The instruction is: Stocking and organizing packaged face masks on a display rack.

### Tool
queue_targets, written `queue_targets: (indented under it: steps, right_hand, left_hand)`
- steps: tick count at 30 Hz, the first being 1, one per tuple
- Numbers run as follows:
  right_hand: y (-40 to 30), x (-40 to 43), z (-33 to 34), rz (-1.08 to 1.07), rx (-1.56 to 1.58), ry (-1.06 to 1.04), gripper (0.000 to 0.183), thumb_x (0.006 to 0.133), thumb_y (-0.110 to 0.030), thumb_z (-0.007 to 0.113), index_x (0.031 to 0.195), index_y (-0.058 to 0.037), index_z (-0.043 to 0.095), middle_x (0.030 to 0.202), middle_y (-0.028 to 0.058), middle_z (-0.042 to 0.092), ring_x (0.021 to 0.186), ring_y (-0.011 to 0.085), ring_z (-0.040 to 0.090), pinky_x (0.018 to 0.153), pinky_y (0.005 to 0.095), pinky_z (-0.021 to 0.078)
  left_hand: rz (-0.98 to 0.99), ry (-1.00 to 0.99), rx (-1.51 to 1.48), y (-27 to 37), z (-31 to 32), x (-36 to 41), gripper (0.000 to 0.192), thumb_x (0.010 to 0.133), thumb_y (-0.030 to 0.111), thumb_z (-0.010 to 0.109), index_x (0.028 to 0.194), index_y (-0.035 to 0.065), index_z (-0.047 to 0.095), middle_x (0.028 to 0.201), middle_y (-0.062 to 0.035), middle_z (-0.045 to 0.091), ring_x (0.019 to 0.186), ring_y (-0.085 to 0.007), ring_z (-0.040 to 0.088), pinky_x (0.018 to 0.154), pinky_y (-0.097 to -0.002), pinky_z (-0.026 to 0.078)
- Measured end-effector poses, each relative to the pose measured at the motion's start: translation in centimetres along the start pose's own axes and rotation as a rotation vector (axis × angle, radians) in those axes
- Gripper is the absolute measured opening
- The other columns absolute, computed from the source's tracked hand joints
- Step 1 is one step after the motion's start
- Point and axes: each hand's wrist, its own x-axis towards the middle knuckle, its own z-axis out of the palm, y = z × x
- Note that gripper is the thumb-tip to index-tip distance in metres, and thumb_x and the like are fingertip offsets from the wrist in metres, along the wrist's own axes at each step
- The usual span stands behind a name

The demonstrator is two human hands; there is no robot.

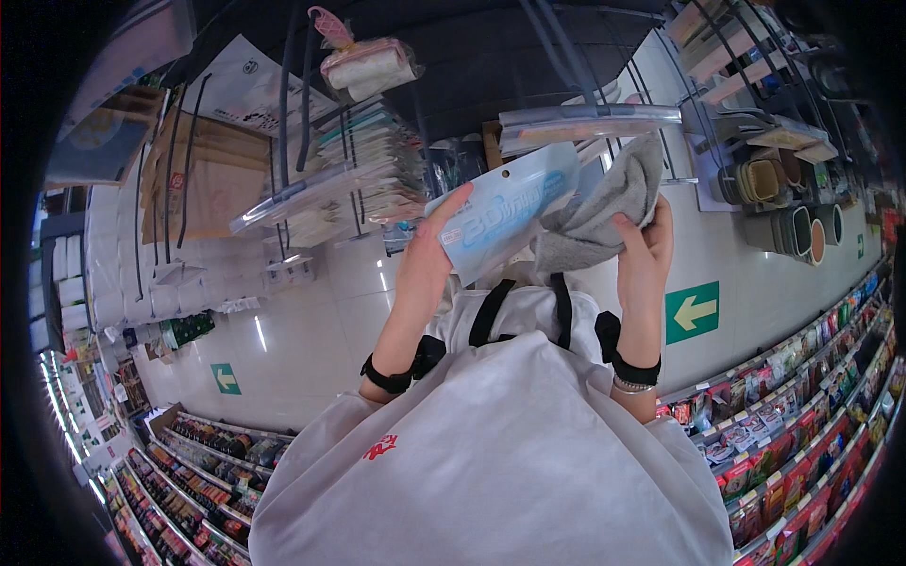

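My left hand (pixel 429 247) grips the edge of a pale blue and white card package (pixel 506 212), which bears printed writing and has a small hole near its upper edge. Beside it, my right hand (pixel 644 244) pinches a folded grey fabric item (pixel 601 212), its thumb pressed on the cloth. The fabric's left side comes close to the package; whether the two are joined cannot be told. Both things are raised in front of my chest. Most of my left fingers are hidden behind the package.
Metal display hooks (pixel 287 92) jut out ahead, with a packaged lint roller (pixel 371 67) hanging from one. Plastic bins (pixel 793 230) hang to the right. Shelves of bottles (pixel 212 446) and packets (pixel 778 439) stand behind on both sides. Green arrow signs (pixel 692 313) mark the tiled floor.
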Motion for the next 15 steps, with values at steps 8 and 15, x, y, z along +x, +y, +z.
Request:
queue_targets:
  steps: [8,15]
  right_hand:
    - [0.1,-1.5,2.7,-0.153,-0.263,-0.147,0.045,0.069,-0.001,0.064,0.108,-0.0020,0.041,0.098,0.0074,0.050,0.086,0.0129,0.049,0.073,0.0226,0.0408]
    - [1.6,-3.0,5.5,-0.466,-0.630,-0.458,0.038,0.064,-0.002,0.063,0.100,-0.0018,0.050,0.105,0.0135,0.046,0.094,0.0266,0.050,0.078,0.0312,0.0429]
  left_hand:
    - [-0.005,-0.025,0.166,-1.4,0.1,0.3,0.068,0.085,0.052,0.028,0.127,-0.0013,0.030,0.131,-0.0129,0.031,0.121,-0.0228,0.028,0.100,-0.0317,0.019]
    - [0.148,-0.018,0.473,-3.7,0.2,-0.3,0.033,0.083,0.010,0.051,0.113,-0.0015,0.045,0.113,-0.0097,0.047,0.107,-0.0147,0.041,0.089,-0.0262,0.031]
